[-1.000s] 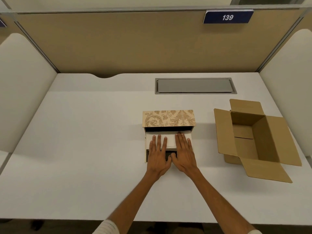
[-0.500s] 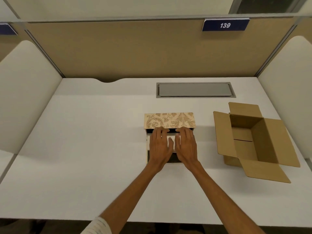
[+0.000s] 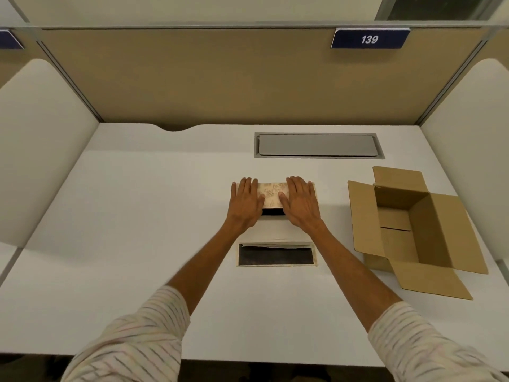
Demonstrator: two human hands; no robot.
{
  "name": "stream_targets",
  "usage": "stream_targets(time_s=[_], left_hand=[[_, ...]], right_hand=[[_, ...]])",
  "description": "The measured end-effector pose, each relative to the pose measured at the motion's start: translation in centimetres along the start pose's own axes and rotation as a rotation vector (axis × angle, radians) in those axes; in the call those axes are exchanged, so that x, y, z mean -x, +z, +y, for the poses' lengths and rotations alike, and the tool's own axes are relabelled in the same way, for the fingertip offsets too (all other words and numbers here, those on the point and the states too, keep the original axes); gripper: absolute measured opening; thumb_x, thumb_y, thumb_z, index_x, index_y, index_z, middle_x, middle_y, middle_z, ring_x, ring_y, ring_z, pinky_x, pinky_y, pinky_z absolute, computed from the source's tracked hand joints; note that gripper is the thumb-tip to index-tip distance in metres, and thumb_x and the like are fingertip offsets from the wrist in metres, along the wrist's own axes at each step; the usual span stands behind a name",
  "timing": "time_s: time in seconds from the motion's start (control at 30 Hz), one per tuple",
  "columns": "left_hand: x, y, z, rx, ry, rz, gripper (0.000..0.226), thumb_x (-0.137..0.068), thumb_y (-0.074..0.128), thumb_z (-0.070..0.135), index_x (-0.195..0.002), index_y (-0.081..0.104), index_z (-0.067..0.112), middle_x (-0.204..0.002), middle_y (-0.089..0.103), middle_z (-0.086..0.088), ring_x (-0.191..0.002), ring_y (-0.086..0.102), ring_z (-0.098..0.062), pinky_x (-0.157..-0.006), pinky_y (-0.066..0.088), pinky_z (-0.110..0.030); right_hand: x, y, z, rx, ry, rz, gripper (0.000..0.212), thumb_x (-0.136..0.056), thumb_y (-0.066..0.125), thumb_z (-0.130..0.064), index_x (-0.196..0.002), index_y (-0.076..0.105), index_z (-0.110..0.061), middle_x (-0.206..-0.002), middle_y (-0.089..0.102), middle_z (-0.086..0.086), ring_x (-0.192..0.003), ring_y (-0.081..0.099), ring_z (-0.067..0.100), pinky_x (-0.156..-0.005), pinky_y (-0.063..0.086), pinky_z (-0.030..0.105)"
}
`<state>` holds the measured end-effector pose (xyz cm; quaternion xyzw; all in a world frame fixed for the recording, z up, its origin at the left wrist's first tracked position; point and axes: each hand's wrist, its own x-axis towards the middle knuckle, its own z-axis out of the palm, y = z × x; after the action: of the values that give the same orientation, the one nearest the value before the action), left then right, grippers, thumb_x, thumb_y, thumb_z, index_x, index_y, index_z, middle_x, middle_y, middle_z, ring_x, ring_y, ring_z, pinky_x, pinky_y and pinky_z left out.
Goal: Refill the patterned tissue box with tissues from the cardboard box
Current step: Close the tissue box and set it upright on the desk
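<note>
Desk (image 3: 124, 244) bare across left half of frame, partitions at both edges. Centre: patterned tissue box (image 3: 271, 193), long axis left-right, white tissues (image 3: 278, 231) showing below its raised lid; left hand (image 3: 246, 202) & right hand (image 3: 301, 204) flat on lid, palms down, fingers straight & close together. Right: cardboard box (image 3: 413, 221), flaps open, apart from tissue box.

Hidden or cut off, as I read my head view:

- Patterned lid (image 3: 271, 194) — my left hand (image 3: 246, 205) and right hand (image 3: 302, 206) cover both its ends; only a blurred middle strip of the motif shows.
- Tissues (image 3: 275, 232) — far edge lost under my palms and in a dark gap.
- Tissue box (image 3: 276, 264) — interior black, its contents unreadable.
- Cardboard box (image 3: 413, 230) — near wall conceals part of the floor (I cannot tell what lies there).
- Blue tag (image 3: 9, 40) — cropped at the left edge, its text out of view.
- Striped sleeves (image 3: 132, 343) — cropped at the bottom edge.
</note>
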<state>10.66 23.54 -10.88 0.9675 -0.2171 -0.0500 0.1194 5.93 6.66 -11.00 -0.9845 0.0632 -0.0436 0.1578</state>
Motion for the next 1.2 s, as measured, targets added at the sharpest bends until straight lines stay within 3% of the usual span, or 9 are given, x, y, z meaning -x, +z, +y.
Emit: stream_targets(time_s=[0.47,0.73,0.97,1.03,1.1,1.2], left_hand=[[2.5,0.4,-0.4,0.007,0.051,0.104,0.059,-0.102,0.035,0.047,-0.147,0.037,0.009,-0.151,0.043,-0.010,-0.149,0.028,-0.027,-0.127,0.012,-0.047],[7.2,1.7,0.0,-0.050,0.122,0.293,0.059,-0.093,0.052,0.051,-0.130,0.056,0.005,-0.132,0.060,-0.013,-0.138,0.046,-0.031,-0.123,0.020,-0.049],[8.5,1.8,-0.2,-0.068,0.149,0.304,0.069,-0.086,0.045,0.069,-0.114,0.062,0.008,-0.116,0.065,-0.008,-0.124,0.056,-0.027,-0.122,0.024,-0.052],[8.9,2.1,-0.2,-0.051,0.153,0.300,0.072,-0.085,0.044,0.072,-0.112,0.061,0.008,-0.112,0.066,-0.007,-0.117,0.059,-0.024,-0.123,0.023,-0.049],[9.4,2.3,-0.2,-0.035,0.135,0.273,0.077,-0.083,0.044,0.074,-0.118,0.059,0.008,-0.116,0.065,-0.006,-0.117,0.059,-0.022,-0.124,0.021,-0.047],[10.2,2.5,-0.2,-0.049,0.097,0.181,0.092,-0.081,0.043,0.078,-0.137,0.049,0.005,-0.138,0.058,-0.010,-0.133,0.051,-0.024,-0.125,0.019,-0.048]], right_hand=[[2.7,0.6,0.1,-0.090,-0.026,0.146,0.054,-0.096,0.049,-0.043,-0.136,0.044,-0.008,-0.136,0.051,0.014,-0.129,0.045,0.029,-0.121,0.022,0.048],[7.0,1.0,-0.3,-0.058,-0.041,0.177,0.059,-0.089,0.051,-0.050,-0.134,0.045,-0.013,-0.134,0.051,0.010,-0.130,0.044,0.026,-0.124,0.013,0.048],[9.0,0.6,-1.1,-0.066,-0.009,0.166,0.064,-0.084,0.055,-0.050,-0.133,0.050,-0.010,-0.134,0.057,0.012,-0.124,0.052,0.029,-0.109,0.037,0.044],[9.8,0.7,-1.1,-0.044,0.007,0.134,0.069,-0.084,0.056,-0.051,-0.137,0.046,-0.008,-0.140,0.054,0.012,-0.129,0.049,0.029,-0.110,0.037,0.045],[10.4,0.9,-1.0,-0.020,0.021,0.099,0.074,-0.085,0.057,-0.052,-0.141,0.042,-0.007,-0.145,0.049,0.013,-0.134,0.045,0.029,-0.113,0.034,0.045],[11.1,1.1,-0.8,0.005,0.018,0.071,0.077,-0.085,0.057,-0.054,-0.143,0.040,-0.006,-0.148,0.046,0.014,-0.137,0.042,0.029,-0.115,0.031,0.044]])
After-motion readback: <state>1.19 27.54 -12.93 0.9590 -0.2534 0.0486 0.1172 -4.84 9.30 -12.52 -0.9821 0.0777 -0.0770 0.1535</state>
